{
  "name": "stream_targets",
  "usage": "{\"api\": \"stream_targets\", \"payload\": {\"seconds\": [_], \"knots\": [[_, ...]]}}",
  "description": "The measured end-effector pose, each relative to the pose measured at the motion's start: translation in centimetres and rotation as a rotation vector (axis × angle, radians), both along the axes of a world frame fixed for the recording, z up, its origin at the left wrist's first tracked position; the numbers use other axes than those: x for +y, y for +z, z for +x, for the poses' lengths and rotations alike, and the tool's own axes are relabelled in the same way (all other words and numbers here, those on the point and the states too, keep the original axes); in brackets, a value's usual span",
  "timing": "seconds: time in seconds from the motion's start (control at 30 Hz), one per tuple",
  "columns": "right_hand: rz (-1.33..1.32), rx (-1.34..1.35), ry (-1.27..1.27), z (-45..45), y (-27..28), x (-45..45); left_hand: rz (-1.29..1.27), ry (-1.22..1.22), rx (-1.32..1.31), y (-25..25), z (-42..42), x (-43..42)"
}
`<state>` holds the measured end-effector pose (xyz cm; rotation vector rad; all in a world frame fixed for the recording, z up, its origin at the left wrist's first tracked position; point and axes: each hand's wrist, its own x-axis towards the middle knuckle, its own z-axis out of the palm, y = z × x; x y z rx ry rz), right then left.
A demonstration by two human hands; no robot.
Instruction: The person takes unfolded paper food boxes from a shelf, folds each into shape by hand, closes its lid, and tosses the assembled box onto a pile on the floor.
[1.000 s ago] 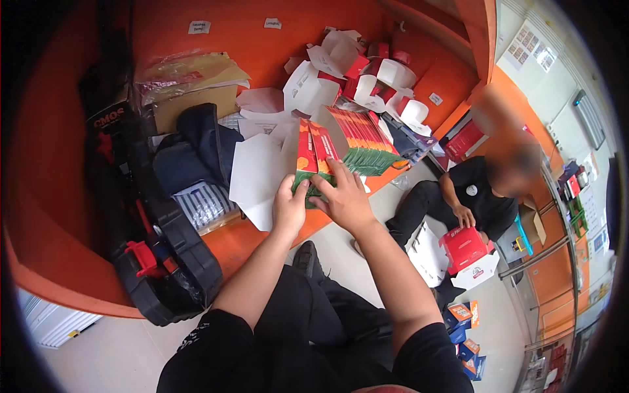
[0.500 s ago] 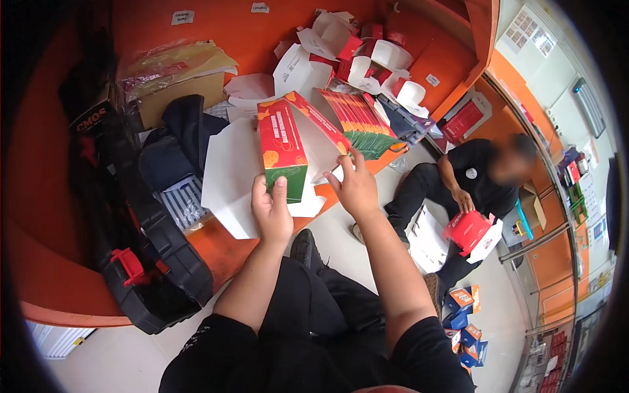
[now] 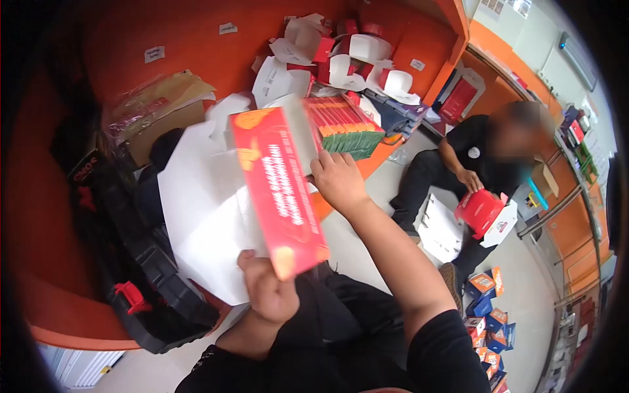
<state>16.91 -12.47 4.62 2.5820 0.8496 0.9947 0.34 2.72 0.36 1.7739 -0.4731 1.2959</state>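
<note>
A partly folded cardboard food box, red with orange patches outside and white inside, is held in front of me at a tilt. My left hand is closed on its lower end, thumb against the white panel. At the box's right edge, my right hand has its fingers curled over the side; the fingertips are partly hidden. A wide white panel spreads out to the left. Just beyond my right hand stands a stack of flat red and green cartons.
Folded red-and-white boxes are heaped on the orange shelf. A black toolbox stands left. To the right, a seated person handles a red box. Small blue-and-orange boxes lie on the floor.
The box has come nearer to me and turned, so its long red side now faces up. My left hand has moved down; my right hand's fingers have curled in at the edge.
</note>
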Motion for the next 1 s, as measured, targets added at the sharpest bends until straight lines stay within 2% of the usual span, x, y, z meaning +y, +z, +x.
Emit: {"api": "stream_targets", "payload": {"seconds": [0.07,0.17,0.2,0.27,0.33,0.37,0.4,0.43,0.5,0.63,0.7,0.77,0.8,0.9,0.93,1.0], "knots": [[0.006,-0.004,0.02,0.2,-0.3,0.5,0.047,-0.108,-0.008,-0.1,-0.6,-0.4],[0.335,0.18,0.137,0.5,-1.3,0.9,0.17,-0.185,-0.008,-1.0,-0.8,-0.7],[0.551,0.41,0.139,0.4,-1.9,0.3,0.185,-0.195,0.053,-0.8,-1.1,-0.8],[1.223,0.731,0.28,-1.8,-2.6,-2.0,0.257,-0.284,0.165,-1.1,-1.6,-0.8],[1.802,1.113,0.236,-4.2,-1.6,-5.9,0.371,-0.386,0.253,-1.1,-1.6,-1.5],[1.941,1.294,0.44,-4.9,-3.0,-9.4,0.48,-0.421,0.255,-1.1,-1.6,-2.0],[1.916,1.336,0.608,-7.0,-2.1,-10.9,0.593,-0.461,0.257,-1.2,-1.7,-2.6],[1.762,1.268,0.592,-8.4,-2.4,-13.1,0.712,-0.503,0.261,-1.3,-1.9,-3.2],[1.493,1.343,0.404,-11.5,-2.5,-17.8,0.839,-0.496,0.22,-1.6,-1.8,-4.5],[1.758,1.349,-0.027,-15.6,-6.0,-22.2,1.013,-0.445,0.15,-1.5,-1.4,-6.7],[1.99,1.281,0.153,-16.1,-8.4,-22.5,0.911,-0.347,0.012,-1.0,-0.7,-7.7],[2.221,1.178,0.411,-16.4,-8.8,-21.3,0.67,-0.381,0.044,-1.5,0.2,-7.7],[2.249,1.105,0.432,-16.4,-9.1,-20.8,0.556,-0.393,0.058,-1.8,0.9,-7.6],[2.348,1.041,0.578,-16.9,-9.0,-20.1,-0.363,-0.63,0.271,-4.1,1.7,-9.6],[2.334,1.055,0.589,-17.1,-8.9,-20.1,-0.448,-0.708,0.55,-3.7,2.1,-9.2],[2.3,1.089,0.573,-17.7,-9.1,-20.3,-0.676,-1.009,0.759,-2.2,2.3,-9.5]]}}
